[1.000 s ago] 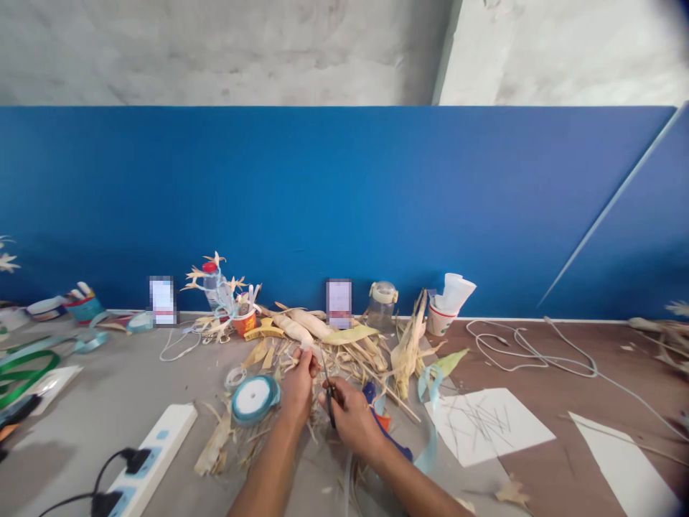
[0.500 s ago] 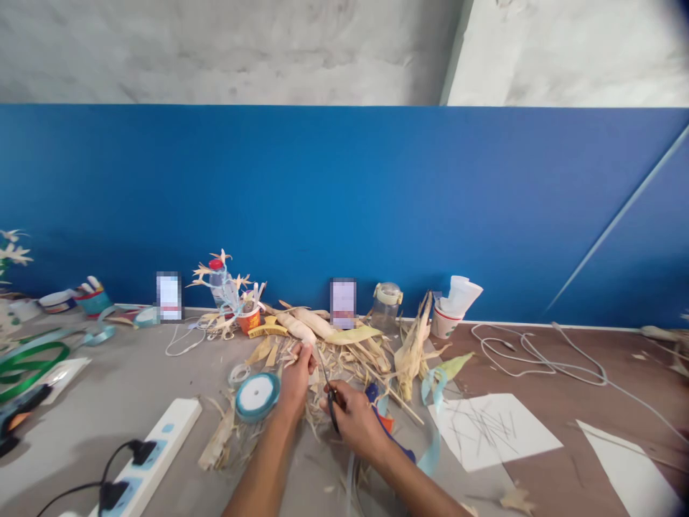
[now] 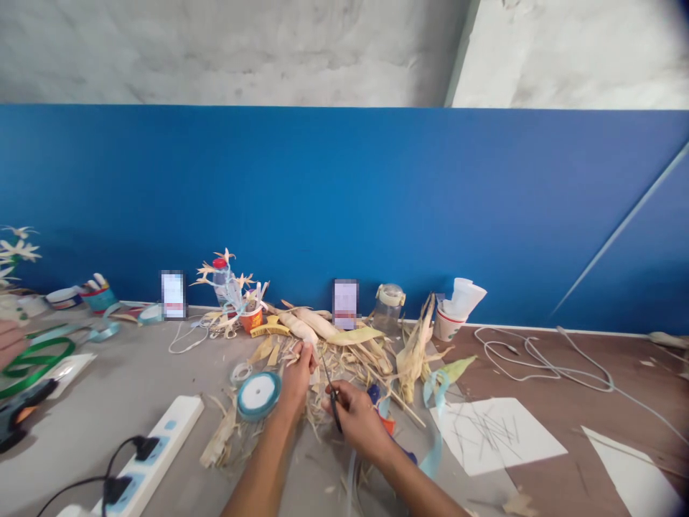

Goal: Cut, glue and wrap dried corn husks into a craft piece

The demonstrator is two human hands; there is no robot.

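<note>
My right hand [image 3: 349, 413] is closed around the black handles of a pair of scissors [image 3: 334, 408], whose blades point up toward my other hand. My left hand [image 3: 298, 365] is pinched on a small pale piece of corn husk [image 3: 296, 354], just left of the blade tips. Beyond the fingers lies a pile of dried corn husks [image 3: 363, 352], with strips and scraps spread around it. A spool of blue ribbon [image 3: 259, 395] lies beside my left wrist. Partly hidden behind my right hand is a blue tool with an orange part [image 3: 386, 425].
A white power strip [image 3: 156, 452] with black plugs lies at the front left. Thin sticks rest on white paper [image 3: 498, 434] to the right. Along the blue partition stand a phone [image 3: 345, 303], a clear jar [image 3: 388, 305] and a paper cup [image 3: 448, 323]. Another person's hand [image 3: 11, 348] shows at far left.
The view has shifted slightly, so things sit a little further right. Another person's hand has come in at the far left edge. My hands keep nearly the same pose.
</note>
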